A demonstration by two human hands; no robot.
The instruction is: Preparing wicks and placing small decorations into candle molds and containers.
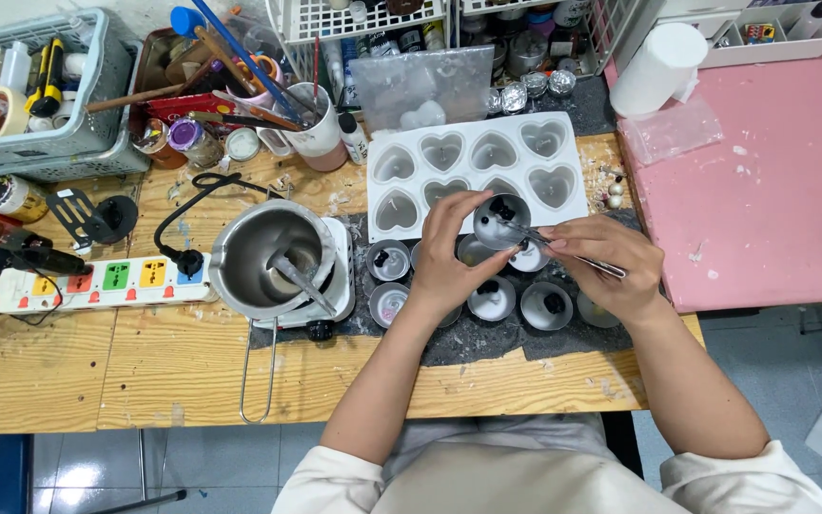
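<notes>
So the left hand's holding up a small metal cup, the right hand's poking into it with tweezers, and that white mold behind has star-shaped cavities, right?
Not quite: in the head view the white mold has heart-shaped cavities, not stars. The rest stands: the left hand holds up a small metal cup, and the right hand works tweezers into it.

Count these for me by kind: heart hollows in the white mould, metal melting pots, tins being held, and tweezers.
Heart hollows in the white mould: 8
Metal melting pot: 1
Round tin held in the left hand: 1
Tweezers in the right hand: 1
Total: 11
</notes>
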